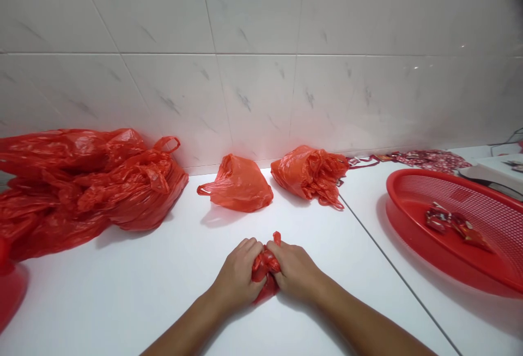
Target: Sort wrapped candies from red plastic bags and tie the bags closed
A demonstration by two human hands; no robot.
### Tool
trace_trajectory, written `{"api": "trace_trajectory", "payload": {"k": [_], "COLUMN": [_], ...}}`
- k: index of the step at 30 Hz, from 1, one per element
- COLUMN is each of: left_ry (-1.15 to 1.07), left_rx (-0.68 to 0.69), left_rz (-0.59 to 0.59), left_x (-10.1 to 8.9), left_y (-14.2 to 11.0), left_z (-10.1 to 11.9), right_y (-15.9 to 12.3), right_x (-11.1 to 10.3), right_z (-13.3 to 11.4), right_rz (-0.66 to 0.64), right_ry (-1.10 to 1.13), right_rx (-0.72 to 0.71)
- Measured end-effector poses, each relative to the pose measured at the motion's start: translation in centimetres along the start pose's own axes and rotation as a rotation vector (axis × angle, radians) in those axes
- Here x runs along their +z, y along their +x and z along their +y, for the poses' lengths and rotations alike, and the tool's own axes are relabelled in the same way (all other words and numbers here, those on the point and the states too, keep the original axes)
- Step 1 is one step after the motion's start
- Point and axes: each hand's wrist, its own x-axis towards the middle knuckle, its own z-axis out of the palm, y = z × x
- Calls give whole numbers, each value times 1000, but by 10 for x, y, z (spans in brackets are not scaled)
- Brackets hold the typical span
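we see the left hand [240, 271] and the right hand [300, 270] gripping the small red bag [267, 263] above the white table [122, 301], its top already bunched, though we cannot tell if knotted.

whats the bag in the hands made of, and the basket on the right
Held bag: likely thin plastic film, glossy, judging by its crinkles and highlights.
Red basket: probably hard plastic, smooth with a soft sheen; its rigid rim and perforated wall suggest that.
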Motion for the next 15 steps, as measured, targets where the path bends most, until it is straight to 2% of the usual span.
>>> {"api": "trace_trajectory", "payload": {"k": [10,15], "left_ry": [57,88], "left_rx": [36,22], "left_rz": [-19,16], "left_x": [4,8], "left_y": [0,-1], "left_z": [-2,-3], "right_y": [-1,2], "right_x": [3,10], "right_z": [-9,-7], "right_rz": [-17,-16], "right_ry": [-148,-206], "right_rx": [32,34]}}
